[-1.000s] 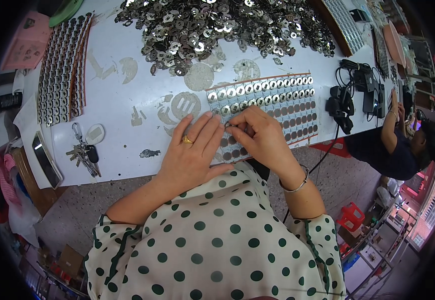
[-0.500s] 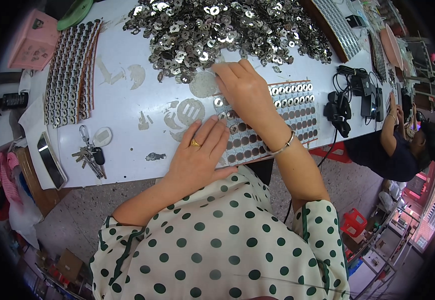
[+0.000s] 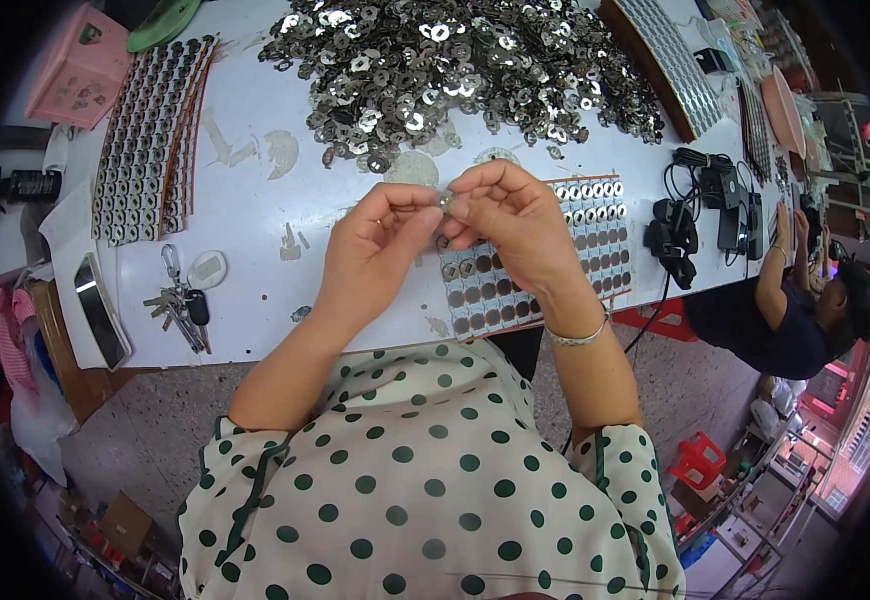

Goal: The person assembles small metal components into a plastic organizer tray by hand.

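Stained white tabletop (image 3: 245,210) stretched beneath the person's left hand (image 3: 380,245) and right hand (image 3: 515,220), their fingertips clamped on a small silvery metal piece (image 3: 444,203) (partly hidden), near a flat grey disc-dotted panel (image 3: 490,290).

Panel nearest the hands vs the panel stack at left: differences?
The near panel has silver pieces in its upper rows, mostly dark discs below; the left stack looks filled throughout its top. The near panel runs crosswise; the left stack, lengthwise away. Both are gridded and lie on the white table.
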`<state>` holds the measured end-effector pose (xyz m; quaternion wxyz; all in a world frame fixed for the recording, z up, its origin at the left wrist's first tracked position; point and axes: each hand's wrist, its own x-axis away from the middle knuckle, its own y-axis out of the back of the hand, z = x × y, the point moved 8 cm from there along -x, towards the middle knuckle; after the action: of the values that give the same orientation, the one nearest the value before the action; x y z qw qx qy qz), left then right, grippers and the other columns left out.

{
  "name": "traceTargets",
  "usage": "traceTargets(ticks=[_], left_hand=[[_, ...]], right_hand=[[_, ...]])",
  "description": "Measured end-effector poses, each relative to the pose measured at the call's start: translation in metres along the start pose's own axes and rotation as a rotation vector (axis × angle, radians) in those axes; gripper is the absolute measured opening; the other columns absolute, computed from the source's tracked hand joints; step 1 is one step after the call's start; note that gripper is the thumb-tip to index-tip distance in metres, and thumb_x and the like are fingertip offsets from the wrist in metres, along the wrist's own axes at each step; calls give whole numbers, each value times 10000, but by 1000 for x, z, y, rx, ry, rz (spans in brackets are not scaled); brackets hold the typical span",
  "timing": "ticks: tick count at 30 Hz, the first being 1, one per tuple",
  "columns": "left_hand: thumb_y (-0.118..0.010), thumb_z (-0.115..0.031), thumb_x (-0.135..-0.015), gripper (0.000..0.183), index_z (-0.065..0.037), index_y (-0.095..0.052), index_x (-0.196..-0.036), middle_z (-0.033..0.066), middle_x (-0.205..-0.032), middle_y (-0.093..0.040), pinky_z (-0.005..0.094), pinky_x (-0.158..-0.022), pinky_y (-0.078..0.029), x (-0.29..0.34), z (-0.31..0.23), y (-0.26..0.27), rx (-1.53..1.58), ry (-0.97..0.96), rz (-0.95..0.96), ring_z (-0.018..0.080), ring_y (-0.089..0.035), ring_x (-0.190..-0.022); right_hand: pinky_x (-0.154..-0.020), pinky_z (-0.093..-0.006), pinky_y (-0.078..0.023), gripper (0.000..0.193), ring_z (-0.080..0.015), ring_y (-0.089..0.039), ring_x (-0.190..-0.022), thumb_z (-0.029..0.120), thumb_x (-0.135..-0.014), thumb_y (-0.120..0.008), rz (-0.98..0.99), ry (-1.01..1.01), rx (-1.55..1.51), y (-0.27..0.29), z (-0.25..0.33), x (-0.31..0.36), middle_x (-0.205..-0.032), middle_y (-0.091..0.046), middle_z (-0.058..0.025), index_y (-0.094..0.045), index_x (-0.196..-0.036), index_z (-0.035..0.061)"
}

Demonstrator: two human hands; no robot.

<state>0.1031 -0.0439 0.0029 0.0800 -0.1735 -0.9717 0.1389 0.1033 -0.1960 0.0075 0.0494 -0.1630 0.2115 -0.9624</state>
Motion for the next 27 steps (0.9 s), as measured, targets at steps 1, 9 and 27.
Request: traceTargets(ticks=[1,9,27], left_hand=[[-617,-54,-1021,231,17,-579,-1238,90,-1130,-689,283,-903,-551,-2,0,-1,37,9,15,132,-680,-1033],[-624,-113,-1030,109,-24,-621,-1094,62,-975,-715,288,-803,-551,-2,12,-5,95,112,2,128,-681,-894],[-700,2,-950,278,-17,-617,-1214,78,-1109,-694,287,-940,-553,0,16,-11,390,142,91,118,-662,-1028]], right_hand=[[-690,-258,-616,150,-153,-725,-826,-11,-949,-681,9,1,9,-1,0,1,-935,-720,-103,-650,-1096,-21],[-683,-240,-580,258,-119,-687,-783,-45,-915,-680,-38,166,266,1,15,12,-951,-685,-75,-659,-1169,-7],[-637,-243,-607,300,-89,-637,-790,-14,-953,-683,72,65,74,-12,6,23,-939,-628,-37,-614,-1244,-26]])
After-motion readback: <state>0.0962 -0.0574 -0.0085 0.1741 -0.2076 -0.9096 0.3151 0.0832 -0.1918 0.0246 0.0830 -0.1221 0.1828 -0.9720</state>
